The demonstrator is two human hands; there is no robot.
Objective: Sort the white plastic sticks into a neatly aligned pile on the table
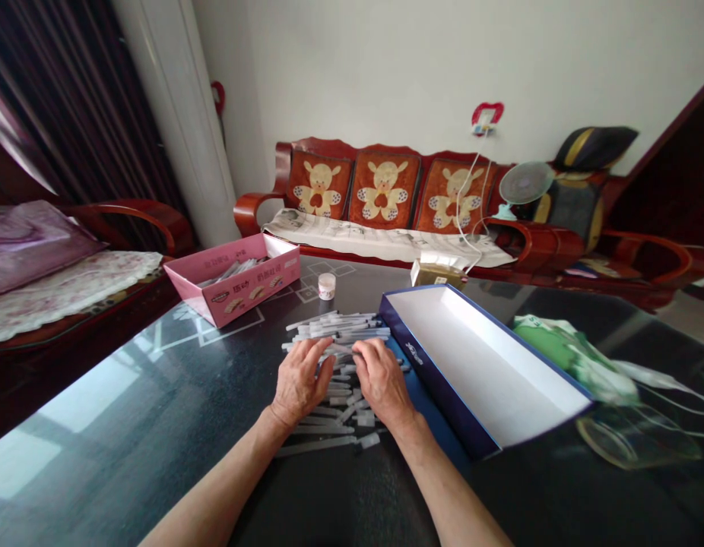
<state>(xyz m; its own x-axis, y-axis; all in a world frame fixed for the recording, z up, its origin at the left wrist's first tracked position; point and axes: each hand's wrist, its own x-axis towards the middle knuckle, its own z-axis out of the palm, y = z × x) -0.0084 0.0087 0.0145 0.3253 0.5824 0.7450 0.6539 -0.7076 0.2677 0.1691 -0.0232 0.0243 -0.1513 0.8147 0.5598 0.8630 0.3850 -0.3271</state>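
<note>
Many slim, whitish, pen-like tubes (340,327) lie in a loose pile on the dark table, with short cap-like pieces (368,440) among them at the near end. My left hand (302,382) is over the left side of the pile, its thumb and fingers bent inward. Facing it from the right, my right hand (383,382) has its fingertips drawn together. A pale pen-like tube (341,349) appears to span the small gap between the fingertips of both hands. My fingers partly hide it, and they cover the middle of the pile.
Left of the pile stands a pink box (246,287) holding similar tubes. A small white jar (327,286) is beyond the pile. At right are a blue box (471,357) with white inside, a green plastic bag (562,353) and a clear container (631,437). A tissue box (437,273) sits behind.
</note>
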